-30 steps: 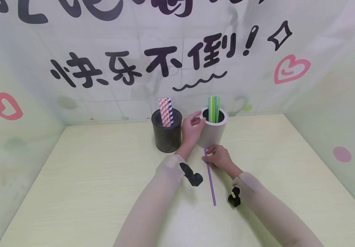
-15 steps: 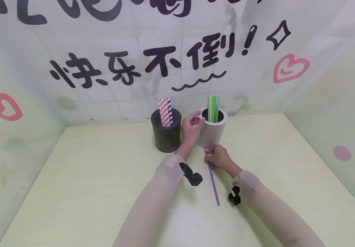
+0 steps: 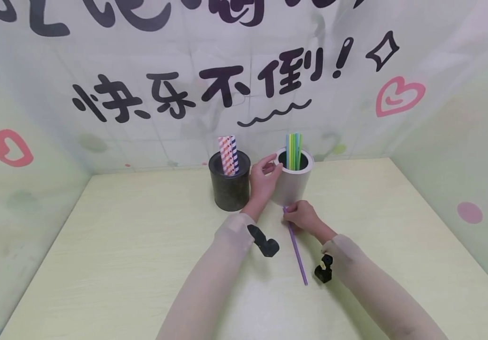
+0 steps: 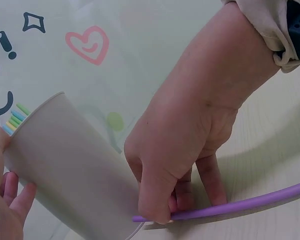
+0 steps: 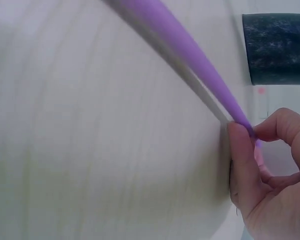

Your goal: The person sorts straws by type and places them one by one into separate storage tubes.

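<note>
A purple straw [image 3: 298, 259] lies along the table, its far end near the base of a pale cup [image 3: 291, 190]. My right hand [image 3: 304, 216] pinches the straw close to that far end. In the right wrist view, thumb and index finger meet on the straw [image 5: 197, 62]. My left hand [image 3: 265, 182] holds the cup by its left side, fingers at the rim. Green, yellow and blue straws [image 3: 293, 152] stand in the cup. The left wrist view shows the cup [image 4: 77, 165] from the side, with the straw tip [image 4: 136, 219] overlapping its lower edge.
A dark canister [image 3: 231, 192] with striped paper straws [image 3: 228, 156] stands left of my left hand. Behind is a wall sheet with black lettering [image 3: 222, 85]. Side walls border the pale wooden table [image 3: 133, 245]. A dark wrist device [image 3: 323, 269] hangs below the right sleeve.
The near end of the purple straw has swung to the right. My right thumb has closed onto the straw. My left hand and the cup have stayed in place.
</note>
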Demonstrator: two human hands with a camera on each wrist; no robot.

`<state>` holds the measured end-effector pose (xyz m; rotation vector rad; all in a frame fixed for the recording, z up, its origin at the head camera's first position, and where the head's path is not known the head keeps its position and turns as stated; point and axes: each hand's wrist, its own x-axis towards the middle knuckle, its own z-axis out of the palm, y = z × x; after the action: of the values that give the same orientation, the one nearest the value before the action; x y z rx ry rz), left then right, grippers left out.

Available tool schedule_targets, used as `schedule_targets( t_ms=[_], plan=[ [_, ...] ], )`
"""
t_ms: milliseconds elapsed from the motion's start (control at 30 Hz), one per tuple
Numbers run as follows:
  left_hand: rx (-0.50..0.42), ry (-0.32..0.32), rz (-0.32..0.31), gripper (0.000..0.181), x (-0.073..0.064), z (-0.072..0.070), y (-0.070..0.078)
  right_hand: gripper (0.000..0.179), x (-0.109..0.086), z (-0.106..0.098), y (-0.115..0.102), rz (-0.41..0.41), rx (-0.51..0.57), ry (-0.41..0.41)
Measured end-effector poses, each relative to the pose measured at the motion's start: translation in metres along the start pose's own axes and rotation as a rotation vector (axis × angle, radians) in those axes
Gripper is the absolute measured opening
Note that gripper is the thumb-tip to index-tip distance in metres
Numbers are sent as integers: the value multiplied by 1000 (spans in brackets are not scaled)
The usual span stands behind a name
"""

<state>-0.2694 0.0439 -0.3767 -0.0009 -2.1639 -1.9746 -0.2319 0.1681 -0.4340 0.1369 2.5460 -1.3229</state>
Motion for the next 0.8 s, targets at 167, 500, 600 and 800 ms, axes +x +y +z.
schedule_targets(
  t_ms=[167, 500, 600, 800],
  plan=[
    [-8, 6, 7, 34, 1, 1, 0, 13, -5, -7, -3, -45, 66, 6],
    [-24, 25, 28, 34, 5, 1, -1, 25, -12, -28, -17, -176, 202, 56],
    [-24, 21, 23, 34, 5, 1, 0, 24, -14, -33, -22, -205, 216, 82],
    [-18, 15, 1, 35, 5, 2, 3, 27, -18, -50, -30, -265, 268, 133]
  ],
)
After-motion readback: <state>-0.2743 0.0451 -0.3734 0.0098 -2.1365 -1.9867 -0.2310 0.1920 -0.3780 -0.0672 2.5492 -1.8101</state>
